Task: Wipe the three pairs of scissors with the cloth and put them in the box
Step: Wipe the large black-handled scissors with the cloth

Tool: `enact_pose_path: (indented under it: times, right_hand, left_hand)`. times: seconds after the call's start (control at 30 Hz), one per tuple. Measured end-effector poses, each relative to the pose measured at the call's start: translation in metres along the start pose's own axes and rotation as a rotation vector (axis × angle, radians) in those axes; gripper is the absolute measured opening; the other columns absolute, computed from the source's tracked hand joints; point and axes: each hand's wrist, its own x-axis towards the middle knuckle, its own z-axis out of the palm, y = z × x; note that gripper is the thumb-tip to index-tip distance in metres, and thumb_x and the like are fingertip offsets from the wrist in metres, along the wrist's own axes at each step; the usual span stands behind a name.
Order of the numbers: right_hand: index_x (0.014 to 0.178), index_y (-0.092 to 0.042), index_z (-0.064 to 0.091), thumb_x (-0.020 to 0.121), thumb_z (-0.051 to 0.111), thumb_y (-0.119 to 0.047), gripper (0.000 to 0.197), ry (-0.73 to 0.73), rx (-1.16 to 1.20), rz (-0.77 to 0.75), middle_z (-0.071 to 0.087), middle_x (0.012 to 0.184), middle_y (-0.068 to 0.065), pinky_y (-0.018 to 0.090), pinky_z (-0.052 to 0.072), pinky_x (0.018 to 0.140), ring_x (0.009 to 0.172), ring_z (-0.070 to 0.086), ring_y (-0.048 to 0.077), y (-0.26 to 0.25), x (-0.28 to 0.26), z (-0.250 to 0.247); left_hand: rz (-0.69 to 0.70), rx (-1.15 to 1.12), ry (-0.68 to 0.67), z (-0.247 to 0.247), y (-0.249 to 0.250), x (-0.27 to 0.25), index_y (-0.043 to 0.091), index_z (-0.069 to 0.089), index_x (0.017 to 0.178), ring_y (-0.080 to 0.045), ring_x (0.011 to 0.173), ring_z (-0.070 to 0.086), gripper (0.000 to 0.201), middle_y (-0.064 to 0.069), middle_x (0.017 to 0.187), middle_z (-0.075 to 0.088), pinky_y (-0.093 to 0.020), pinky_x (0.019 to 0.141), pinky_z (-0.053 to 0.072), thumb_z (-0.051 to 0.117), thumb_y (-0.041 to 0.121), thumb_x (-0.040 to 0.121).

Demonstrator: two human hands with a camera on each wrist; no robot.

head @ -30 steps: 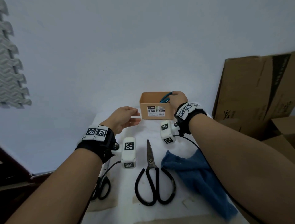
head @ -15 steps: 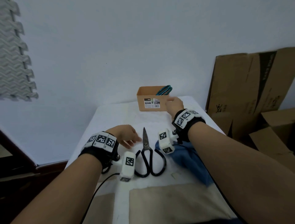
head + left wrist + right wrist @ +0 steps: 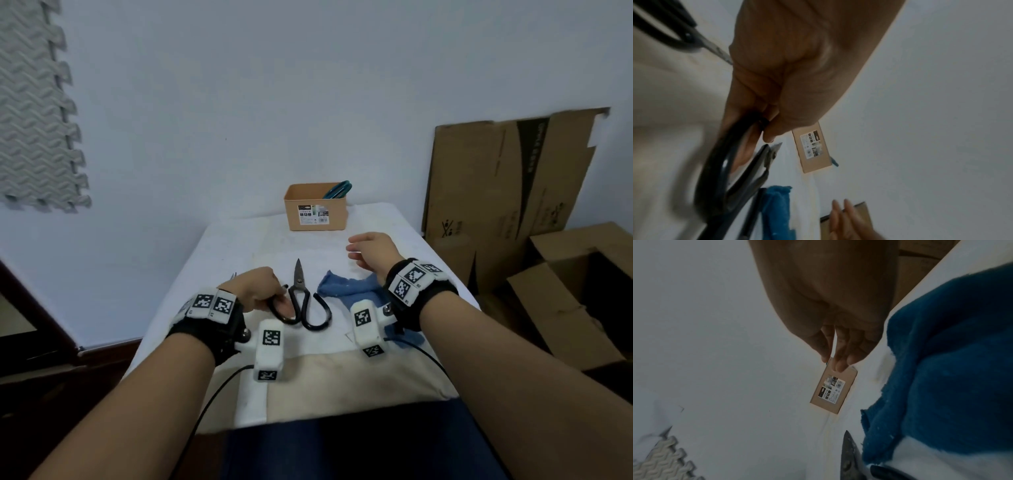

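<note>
Both hands are working over a white-covered bench (image 3: 239,240) in the head view: the left hand (image 3: 258,291) is curling its fingers round one black loop of the big black-handled scissors (image 3: 301,298), whose dull grey blades are pointing away toward the box (image 3: 317,210). The right hand (image 3: 373,251) is hovering with relaxed, loosely spread fingers and nothing in it, above the far edge of the fuzzy blue cloth (image 3: 346,289) that is lying crumpled just right of those scissors. Smooth tan walls are forming the small open box at the far end of the bench, a white printed label too small to read is sitting on its front, and teal scissor handles (image 3: 337,190) are sticking out of its right side. Flattened brown cardboard (image 3: 507,181) is leaning on the wall at the right.

From the left wrist, fingers (image 3: 756,91) are wrapping the glossy black loop (image 3: 719,165); another pair of scissors (image 3: 686,34) is lying behind the hand.

From the right wrist, slack fingers (image 3: 840,356) are hanging free beside the plush cloth (image 3: 941,369).
</note>
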Motion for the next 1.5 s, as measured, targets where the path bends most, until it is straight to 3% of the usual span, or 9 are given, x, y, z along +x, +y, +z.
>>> enact_pose_path:
  times: [0.27, 0.47, 0.6, 0.73, 0.93, 1.1, 1.23, 1.37, 1.5]
  right_hand:
    - [0.105, -0.011, 0.058, 0.098, 0.053, -0.013, 0.009, -0.127, 0.068, 0.003, 0.063, 0.095, 0.005, 0.018, 0.049, 0.062, 0.078, 0.057, 0.013, 0.012, -0.036, 0.002]
    - [0.089, -0.006, 0.058, 0.099, 0.056, -0.019, 0.016, -0.293, 0.23, 0.069, 0.061, 0.093, 0.016, 0.028, 0.052, 0.065, 0.074, 0.059, 0.024, 0.021, -0.057, 0.006]
    - [0.088, 0.0, 0.058, 0.101, 0.05, -0.017, 0.022, -0.217, 0.516, 0.028, 0.068, 0.092, 0.019, 0.027, 0.06, 0.066, 0.071, 0.069, 0.023, 0.023, -0.069, -0.004]
    - [0.096, 0.001, 0.055, 0.101, 0.05, -0.021, 0.023, -0.197, 0.59, 0.033, 0.067, 0.1, 0.031, 0.028, 0.058, 0.057, 0.071, 0.072, 0.028, 0.026, -0.076, -0.013]
    - [0.09, -0.001, 0.056, 0.1, 0.053, -0.024, 0.026, -0.079, 0.506, 0.001, 0.064, 0.083, 0.019, 0.021, 0.055, 0.054, 0.062, 0.071, 0.015, 0.032, -0.078, -0.032]
    - [0.08, -0.006, 0.057, 0.096, 0.055, -0.038, 0.037, -0.072, 0.403, -0.026, 0.066, 0.066, 0.013, 0.021, 0.049, 0.048, 0.056, 0.066, 0.017, 0.036, -0.081, -0.036]
    - [0.078, -0.004, 0.059, 0.096, 0.056, -0.039, 0.04, -0.059, 0.366, -0.039, 0.064, 0.062, 0.012, 0.016, 0.04, 0.037, 0.048, 0.061, 0.018, 0.036, -0.083, -0.037]
    - [0.076, -0.005, 0.06, 0.095, 0.058, -0.041, 0.04, -0.094, 0.284, -0.058, 0.066, 0.062, 0.017, 0.019, 0.034, 0.039, 0.047, 0.051, 0.021, 0.037, -0.083, -0.039]
    - [0.076, -0.002, 0.061, 0.095, 0.057, -0.037, 0.041, -0.125, 0.238, -0.096, 0.065, 0.061, 0.017, 0.017, 0.044, 0.042, 0.046, 0.062, 0.016, 0.038, -0.088, -0.042]
  left_hand:
    - [0.284, -0.459, 0.145, 0.016, -0.014, -0.031, 0.008, 0.044, 0.097, -0.027, 0.064, 0.069, 0.01, -0.027, 0.092, 0.069, -0.031, 0.068, 0.062, 0.05, 0.001, 0.102]
    - [0.462, -0.659, 0.171, 0.038, 0.005, -0.043, 0.008, 0.042, 0.102, -0.027, 0.072, 0.071, 0.009, -0.018, 0.086, 0.067, -0.027, 0.071, 0.062, 0.045, 0.0, 0.103]
    - [0.509, -0.742, 0.103, 0.048, 0.01, -0.041, 0.009, 0.043, 0.101, -0.027, 0.075, 0.073, 0.009, -0.017, 0.086, 0.07, -0.034, 0.08, 0.062, 0.048, 0.002, 0.103]
    - [0.54, -0.71, 0.033, 0.058, 0.009, -0.049, 0.01, 0.041, 0.104, -0.031, 0.081, 0.072, 0.009, -0.02, 0.094, 0.074, -0.029, 0.068, 0.059, 0.048, 0.004, 0.103]
    - [0.507, -0.512, 0.043, 0.048, -0.001, -0.052, 0.011, 0.048, 0.101, -0.012, 0.06, 0.062, 0.005, -0.001, 0.084, 0.074, -0.019, 0.052, 0.043, 0.052, 0.012, 0.103]
    - [0.35, -0.485, -0.043, 0.04, -0.004, -0.046, 0.013, 0.059, 0.11, -0.011, 0.054, 0.048, 0.014, -0.006, 0.091, 0.072, -0.018, 0.047, 0.036, 0.055, 0.024, 0.103]
    - [0.352, -0.406, -0.149, 0.038, -0.006, -0.043, 0.011, 0.067, 0.114, -0.008, 0.053, 0.04, 0.024, -0.003, 0.088, 0.064, -0.016, 0.043, 0.027, 0.064, 0.027, 0.097]
    - [0.36, -0.343, -0.201, 0.034, -0.006, -0.047, 0.017, 0.072, 0.105, -0.008, 0.055, 0.031, 0.018, 0.0, 0.078, 0.057, -0.017, 0.047, 0.021, 0.063, 0.03, 0.097]
    - [0.369, -0.241, -0.234, 0.028, -0.008, -0.048, 0.013, 0.072, 0.106, -0.008, 0.07, 0.055, 0.02, 0.0, 0.084, 0.066, -0.023, 0.07, 0.045, 0.062, 0.028, 0.097]
